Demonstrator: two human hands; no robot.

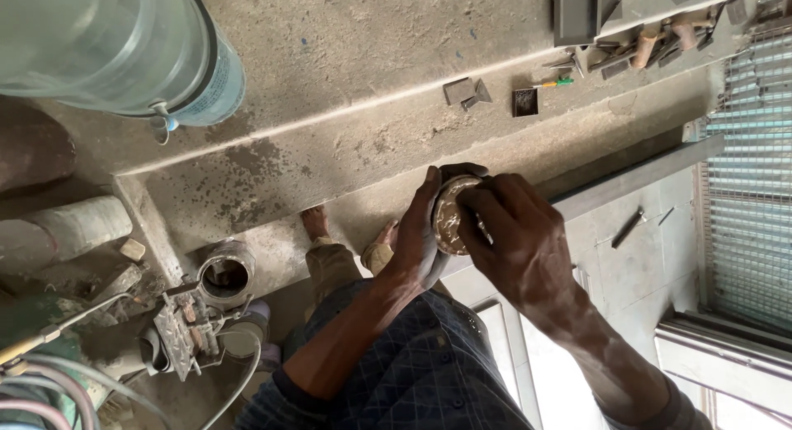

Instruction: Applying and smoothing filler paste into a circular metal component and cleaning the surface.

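My left hand [418,236] cups a small round tin [452,217] from below and the side; the tin holds a pale, smeared paste. My right hand [513,236] lies over the tin's right side, its fingertips pressed on the rim and into the paste. Both hands hold the tin at chest height above a dusty concrete floor [346,59]. My bare feet [315,224] show below the hands, beside my checked dark sleeve [412,356].
A large clear water bottle [124,50] fills the top left. A metal machine part with hoses [186,327] and an open pipe end [224,277] sit at lower left. Small tools and a green-handled screwdriver [557,82] lie at the top right. A metal grille [751,174] runs along the right.
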